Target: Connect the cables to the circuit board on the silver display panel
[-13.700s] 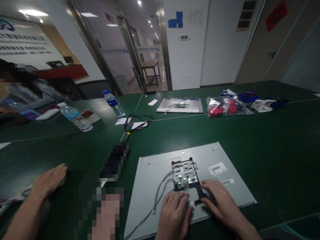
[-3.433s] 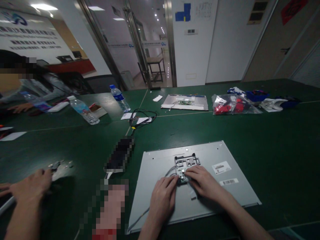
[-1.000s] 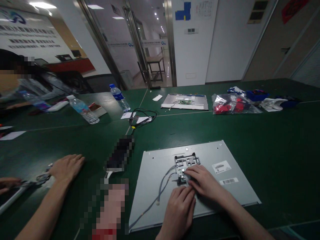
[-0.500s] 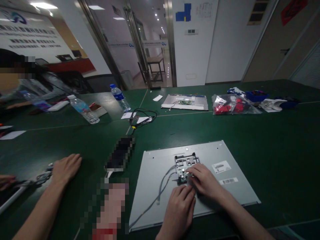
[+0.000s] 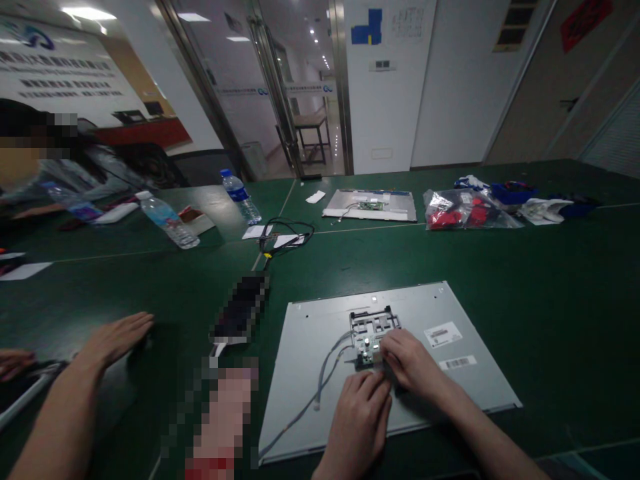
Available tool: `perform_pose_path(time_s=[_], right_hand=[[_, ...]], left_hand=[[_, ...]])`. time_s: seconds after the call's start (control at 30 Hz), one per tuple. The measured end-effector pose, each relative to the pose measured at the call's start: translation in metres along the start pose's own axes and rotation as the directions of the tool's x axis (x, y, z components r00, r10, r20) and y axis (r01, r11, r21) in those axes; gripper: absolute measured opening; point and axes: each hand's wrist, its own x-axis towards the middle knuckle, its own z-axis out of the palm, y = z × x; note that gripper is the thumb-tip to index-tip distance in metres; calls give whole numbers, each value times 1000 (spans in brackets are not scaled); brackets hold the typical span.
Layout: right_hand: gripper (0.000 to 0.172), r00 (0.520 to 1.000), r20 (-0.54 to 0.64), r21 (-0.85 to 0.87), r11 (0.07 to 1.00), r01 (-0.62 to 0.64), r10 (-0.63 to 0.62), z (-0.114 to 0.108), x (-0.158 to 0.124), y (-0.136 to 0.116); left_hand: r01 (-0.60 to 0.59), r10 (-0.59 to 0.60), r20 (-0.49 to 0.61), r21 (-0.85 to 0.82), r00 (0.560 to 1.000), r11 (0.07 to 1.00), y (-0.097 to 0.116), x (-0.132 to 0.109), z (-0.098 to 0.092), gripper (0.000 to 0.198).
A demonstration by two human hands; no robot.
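A flat silver display panel [image 5: 310,340] lies back side up on the table before me, with labels on its right part. At its middle sits a black bracket [image 5: 395,311] with a small green circuit board [image 5: 367,347]. Grey cables [image 5: 323,373] run from the board's left side down to the panel's lower left corner. My right hand [image 5: 413,363] is closed, fingers curled against the board's right end. Just below the board, my left hand [image 5: 360,410] rests on the panel with bent fingers pressed together. The fingertips of both hands are hidden, so what they pinch cannot be made out.
Another person's hand [image 5: 117,337] reaches in from the left. A pixelated dark device [image 5: 243,307] lies left of the panel, with black cable [image 5: 300,227] beyond it. Farther back are water bottles [image 5: 240,197], a second panel [image 5: 340,201] and a plastic bag with red items [image 5: 460,212].
My right hand has drawn back slightly and curled, baring more of the circuit board. My left hand stays put. The other person's hand at left has shifted left and flattened.
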Motion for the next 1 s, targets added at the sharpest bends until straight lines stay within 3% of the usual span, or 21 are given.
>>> perform_pose_path(time_s=[0.7,1.0], right_hand=[[19,999,53,6,1000,-3,3,-4,3,-7],[21,998,60,-37,999,-18,20,-3,2,-5]], left_hand=[[11,-11,-6,-8,1000,1000,0,-1,1,29],[31,-30,45,-27,999,999,-1,-1,2,31]])
